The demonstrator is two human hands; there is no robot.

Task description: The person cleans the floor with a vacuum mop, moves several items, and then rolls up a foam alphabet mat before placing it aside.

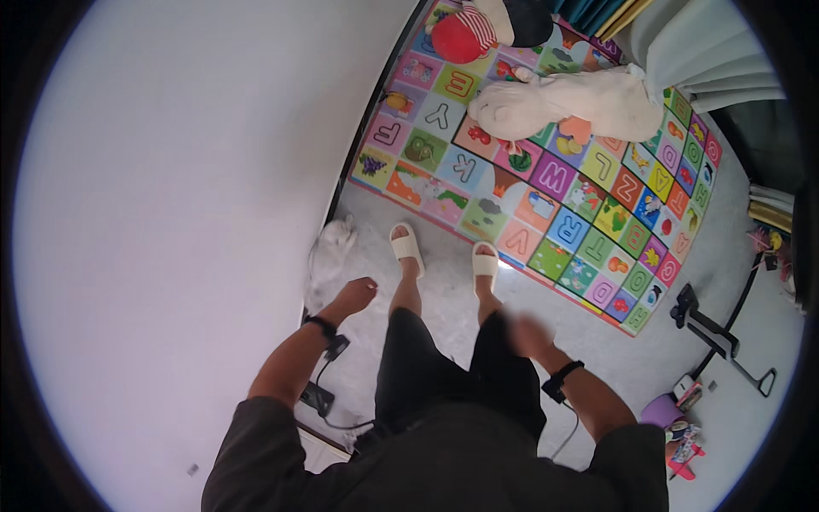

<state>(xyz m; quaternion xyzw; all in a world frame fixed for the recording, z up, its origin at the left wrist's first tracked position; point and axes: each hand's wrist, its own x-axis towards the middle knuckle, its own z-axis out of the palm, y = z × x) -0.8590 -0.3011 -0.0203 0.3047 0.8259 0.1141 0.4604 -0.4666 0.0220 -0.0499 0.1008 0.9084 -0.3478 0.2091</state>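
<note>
My left hand hangs beside my left leg, near the white wall. Its fingers are curled in and I see nothing held in them. In front of my right thigh is my right hand, blurred, so its fingers cannot be made out. Each wrist wears a black strap with a small device and a cable. Cream slides are on my feet, on grey flooring. Just ahead of my toes lies a colourful play mat printed with letters and pictures.
A large cream plush toy lies across the mat, with a red-headed plush toy beyond it. Something white and fluffy sits against the left wall. To the right are a black long-handled implement, a purple container and curtains.
</note>
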